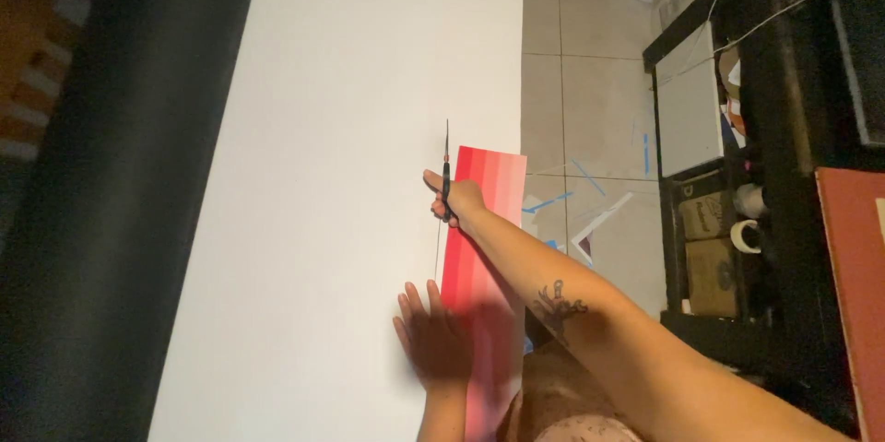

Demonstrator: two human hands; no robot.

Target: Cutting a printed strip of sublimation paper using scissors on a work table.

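Tiled floor fills the upper right; centre frame, your right hand (pixel 454 200) has its grip closed on thin scissors (pixel 446 170) over the big white paper sheet (pixel 350 129), while your left hand (pixel 431 339) lies flat, fingers spread, beside the red gradient card strip (pixel 484 248).

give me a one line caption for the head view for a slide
Right hand runs scissors up a big white sheet beside a red striped strip; left hand lies flat on the sheet.

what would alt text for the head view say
A person's right hand works scissors along a large white sheet beside a red-striped paper strip, while the left hand presses flat on both.
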